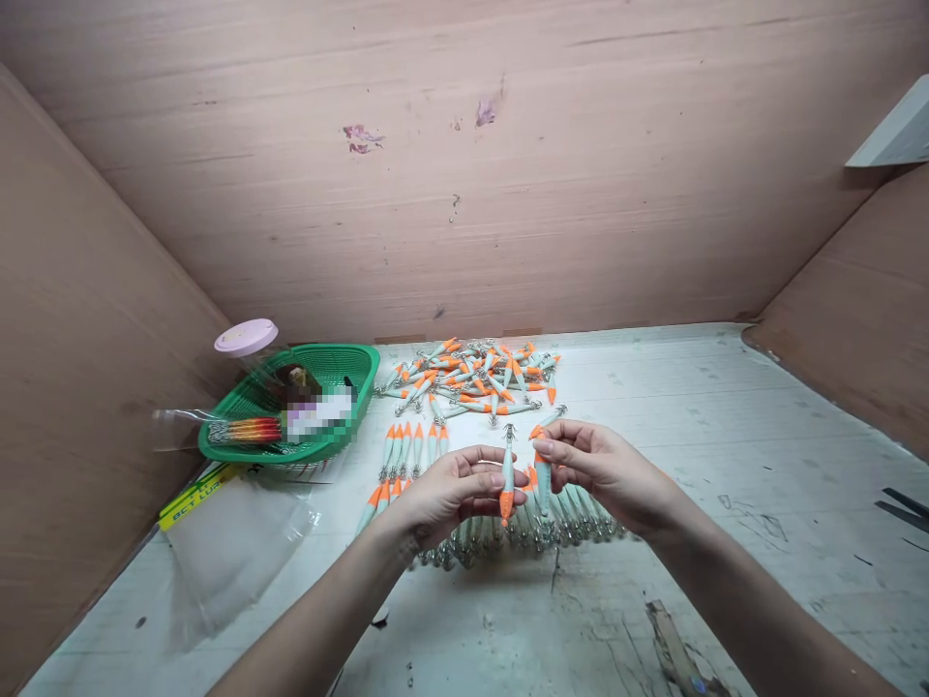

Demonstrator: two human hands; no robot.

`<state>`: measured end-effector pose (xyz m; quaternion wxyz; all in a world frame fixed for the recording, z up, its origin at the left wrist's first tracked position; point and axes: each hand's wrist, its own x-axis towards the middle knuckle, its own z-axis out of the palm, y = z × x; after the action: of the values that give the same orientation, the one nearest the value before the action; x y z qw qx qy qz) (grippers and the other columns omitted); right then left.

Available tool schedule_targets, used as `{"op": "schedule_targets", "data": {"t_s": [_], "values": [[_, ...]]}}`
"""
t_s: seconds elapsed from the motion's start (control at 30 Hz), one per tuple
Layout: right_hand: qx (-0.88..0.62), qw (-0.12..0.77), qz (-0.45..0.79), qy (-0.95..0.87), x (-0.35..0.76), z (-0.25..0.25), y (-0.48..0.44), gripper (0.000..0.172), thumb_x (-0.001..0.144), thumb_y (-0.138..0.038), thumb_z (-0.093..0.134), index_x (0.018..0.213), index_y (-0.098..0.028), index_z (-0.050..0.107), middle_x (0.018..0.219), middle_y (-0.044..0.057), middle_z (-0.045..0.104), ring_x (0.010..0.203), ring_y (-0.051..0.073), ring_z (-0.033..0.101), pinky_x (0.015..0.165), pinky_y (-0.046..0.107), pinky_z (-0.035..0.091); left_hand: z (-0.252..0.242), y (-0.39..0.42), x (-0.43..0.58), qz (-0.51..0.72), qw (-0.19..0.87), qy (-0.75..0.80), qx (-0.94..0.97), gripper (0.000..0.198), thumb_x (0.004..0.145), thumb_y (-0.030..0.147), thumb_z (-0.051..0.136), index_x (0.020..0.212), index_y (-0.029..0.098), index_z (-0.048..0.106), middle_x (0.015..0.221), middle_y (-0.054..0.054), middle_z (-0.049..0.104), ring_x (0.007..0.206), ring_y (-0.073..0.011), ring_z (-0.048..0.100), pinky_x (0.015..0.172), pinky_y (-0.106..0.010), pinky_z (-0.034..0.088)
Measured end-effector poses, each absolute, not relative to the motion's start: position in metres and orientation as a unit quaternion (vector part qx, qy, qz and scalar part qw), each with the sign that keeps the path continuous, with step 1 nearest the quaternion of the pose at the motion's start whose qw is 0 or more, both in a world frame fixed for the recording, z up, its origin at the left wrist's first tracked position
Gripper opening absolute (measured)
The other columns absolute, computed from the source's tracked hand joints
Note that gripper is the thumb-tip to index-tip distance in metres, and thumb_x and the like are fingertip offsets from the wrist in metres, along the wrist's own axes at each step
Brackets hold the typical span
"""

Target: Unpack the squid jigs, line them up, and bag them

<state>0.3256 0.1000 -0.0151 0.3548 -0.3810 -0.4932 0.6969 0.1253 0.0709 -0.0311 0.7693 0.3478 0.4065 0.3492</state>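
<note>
My left hand (464, 489) is closed on a fishing lure (508, 479), pale green with an orange end pointing down and a crown of hooks at the top. Between the fingers of my right hand (595, 469) is a second lure (542, 474), orange end up and hooks down. Under and around both hands lie rows of like lures (403, 450) set side by side, partly hidden by the hands. Behind them spreads a loose pile of the same lures (479, 373), lying in mixed directions.
A green basket (367, 373) at the left holds a pink-lidded jar (247, 336) and a bag of red and yellow sticks (251, 430). Before it lie clear plastic bags (232, 552). Black scissors-like blades (904, 508) lie at the right edge. Board walls enclose the table.
</note>
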Motion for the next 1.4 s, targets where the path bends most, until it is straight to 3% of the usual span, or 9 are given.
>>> {"op": "schedule_targets", "data": {"t_s": [0.07,0.17,0.37,0.5,0.73,0.93,1.03,1.17,1.4], "values": [[-0.382,0.363,0.688,-0.499,0.333,-0.013,0.103,0.032,0.065,-0.04,0.079,0.072,-0.015,0.061,0.067,-0.003,0.055,0.054,0.007,0.051,0.054,0.023,0.045,-0.032,0.076,0.119,0.367,0.742,0.434,0.355,0.036,0.065,0.026,0.077,0.095,0.015,0.063,0.089,-0.006,0.067,0.072,-0.012,0.063,0.071,-0.025,0.047],[-0.402,0.395,0.646,-0.515,0.341,-0.013,0.116,0.03,0.067,-0.041,0.077,0.075,-0.016,0.062,0.068,-0.002,0.058,0.056,0.008,0.054,0.055,0.023,0.046,-0.031,0.093,0.101,0.384,0.617,0.516,0.453,0.024,0.069,0.026,0.07,0.09,0.014,0.066,0.083,-0.003,0.065,0.063,-0.0081,0.055,0.066,-0.023,0.045],[-0.529,0.344,0.562,-0.535,0.303,-0.03,0.164,0.016,0.075,-0.024,0.071,0.07,-0.015,0.059,0.057,-0.001,0.06,0.052,0.011,0.058,0.055,0.024,0.052,-0.031,0.151,0.081,0.203,0.365,0.646,0.639,0.03,0.076,0.035,0.062,0.099,0.015,0.057,0.072,-0.002,0.066,0.066,-0.0155,0.061,0.058,-0.024,0.043],[-0.565,0.298,0.53,-0.558,0.256,-0.052,0.188,0.02,0.081,-0.014,0.065,0.064,-0.015,0.055,0.046,-0.005,0.052,0.044,0.009,0.055,0.049,0.022,0.051,-0.042,0.183,0.09,0.1,0.334,0.643,0.682,0.017,0.072,0.028,0.065,0.084,0.018,0.057,0.067,0.0,0.067,0.067,-0.0177,0.065,0.056,-0.024,0.042],[-0.616,0.235,0.436,-0.613,0.23,-0.082,0.195,0.016,0.087,-0.024,0.062,0.076,-0.013,0.059,0.056,-0.007,0.057,0.043,0.006,0.052,0.046,0.019,0.047,-0.053,0.191,0.093,0.041,0.259,0.654,0.709,0.036,0.064,0.03,0.072,0.094,0.019,0.056,0.076,-0.001,0.069,0.069,-0.0189,0.066,0.056,-0.023,0.042],[-0.589,0.232,0.367,-0.681,0.235,-0.086,0.182,0.009,0.083,-0.02,0.06,0.075,-0.017,0.059,0.05,-0.005,0.059,0.04,0.011,0.057,0.043,0.02,0.042,-0.055,0.175,0.098,0.006,0.205,0.656,0.727,0.026,0.075,0.033,0.065,0.097,0.019,0.062,0.078,-0.003,0.07,0.077,-0.0198,0.066,0.066,-0.024,0.046],[-0.572,0.233,0.304,-0.725,0.265,-0.081,0.188,0.01,0.083,-0.016,0.055,0.076,-0.018,0.061,0.065,0.0,0.067,0.051,0.012,0.062,0.052,0.022,0.045,-0.051,0.165,0.099,0.009,0.153,0.663,0.733,0.026,0.077,0.029,0.062,0.102,0.018,0.064,0.094,-0.008,0.069,0.09,-0.0232,0.064,0.075,-0.028,0.046],[-0.56,0.22,0.189,-0.776,0.33,-0.076,0.205,0.02,0.078,-0.006,0.05,0.076,-0.017,0.066,0.085,0.007,0.068,0.081,0.02,0.063,0.071,0.028,0.045,-0.046,0.158,0.104,0.035,0.096,0.651,0.752,0.024,0.083,0.023,0.055,0.105,0.019,0.064,0.111,-0.01,0.063,0.101,-0.0251,0.059,0.082,-0.032,0.045],[-0.449,0.141,0.123,-0.874,0.366,-0.089,0.199,0.029,0.073,-0.003,0.055,0.089,-0.022,0.07,0.096,0.008,0.063,0.095,0.024,0.053,0.072,0.03,0.044,-0.053,0.179,0.144,0.077,0.064,0.607,0.788,0.029,0.083,0.009,0.043,0.098,0.02,0.067,0.108,-0.009,0.063,0.103,-0.0246,0.057,0.08,-0.032,0.045]]}}
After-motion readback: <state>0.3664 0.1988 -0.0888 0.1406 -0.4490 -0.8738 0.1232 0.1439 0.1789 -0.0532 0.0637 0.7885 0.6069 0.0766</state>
